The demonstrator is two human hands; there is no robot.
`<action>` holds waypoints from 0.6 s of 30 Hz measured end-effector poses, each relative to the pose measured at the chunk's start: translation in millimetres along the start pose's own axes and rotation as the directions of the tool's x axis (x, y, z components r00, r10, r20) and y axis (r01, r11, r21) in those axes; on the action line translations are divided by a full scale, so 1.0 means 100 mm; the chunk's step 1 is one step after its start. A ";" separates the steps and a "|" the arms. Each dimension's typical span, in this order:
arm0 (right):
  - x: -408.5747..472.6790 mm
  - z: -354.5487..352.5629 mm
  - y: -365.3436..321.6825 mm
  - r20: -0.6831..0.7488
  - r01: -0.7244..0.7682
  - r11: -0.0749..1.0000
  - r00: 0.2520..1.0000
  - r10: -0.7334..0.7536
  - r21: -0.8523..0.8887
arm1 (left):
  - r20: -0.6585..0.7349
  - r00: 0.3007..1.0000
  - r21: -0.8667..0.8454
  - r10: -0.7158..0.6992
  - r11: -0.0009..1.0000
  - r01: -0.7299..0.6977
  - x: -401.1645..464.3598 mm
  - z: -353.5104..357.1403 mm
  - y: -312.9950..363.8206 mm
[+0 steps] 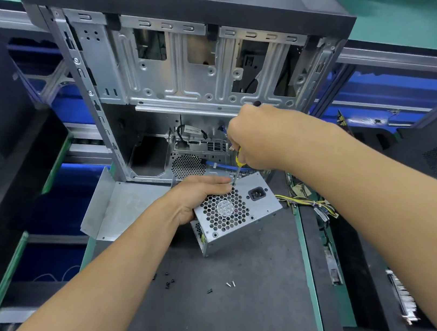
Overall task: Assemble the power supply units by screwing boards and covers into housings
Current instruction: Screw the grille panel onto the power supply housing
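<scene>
Head view: your left hand (193,190) grips the power supply unit (233,210), tilted on the mat (248,297); right hand (256,134) clamps the screwdriver (237,168). Likely rigid, weighty; hold its solid edges, clear of the grille.

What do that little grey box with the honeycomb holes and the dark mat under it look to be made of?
The small grey power supply box looks like bare sheet metal: dull silver sheen, punched honeycomb vent, folded edges. The dark grey work mat looks like soft rubber or foam, matte and free of glare, though the picture alone cannot settle which.
</scene>
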State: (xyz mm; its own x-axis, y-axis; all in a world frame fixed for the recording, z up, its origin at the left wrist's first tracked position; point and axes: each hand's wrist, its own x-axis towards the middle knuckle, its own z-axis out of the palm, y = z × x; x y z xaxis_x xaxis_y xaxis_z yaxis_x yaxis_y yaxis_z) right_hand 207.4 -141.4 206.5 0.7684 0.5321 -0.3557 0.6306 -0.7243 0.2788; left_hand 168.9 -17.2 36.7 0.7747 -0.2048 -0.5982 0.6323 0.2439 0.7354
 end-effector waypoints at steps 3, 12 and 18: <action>0.02 0.01 0.03 -0.020 -0.011 0.998 1.000 0.012 0.064 | 0.016 1.000 -0.008 -0.007 1.000 0.007 0.00 -0.02 0.01; -0.27 0.17 0.31 -0.073 -0.012 0.967 0.997 0.032 0.255 | -0.096 0.963 0.339 0.252 0.918 -0.207 -0.06 -0.05 -0.08; -0.68 0.58 0.56 -0.251 -0.022 0.779 0.941 0.229 0.626 | -0.238 0.262 0.724 0.935 0.351 -0.593 -0.63 -0.12 -0.72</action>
State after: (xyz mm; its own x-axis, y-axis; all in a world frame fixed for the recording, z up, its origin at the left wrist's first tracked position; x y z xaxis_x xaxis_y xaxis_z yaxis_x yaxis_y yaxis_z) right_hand 184.2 -244.0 194.2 0.8943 0.4450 -0.0468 0.4060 -0.8510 -0.3332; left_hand 74.2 -10.8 17.4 0.7952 0.4004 0.4553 -0.2415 -0.4797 0.8436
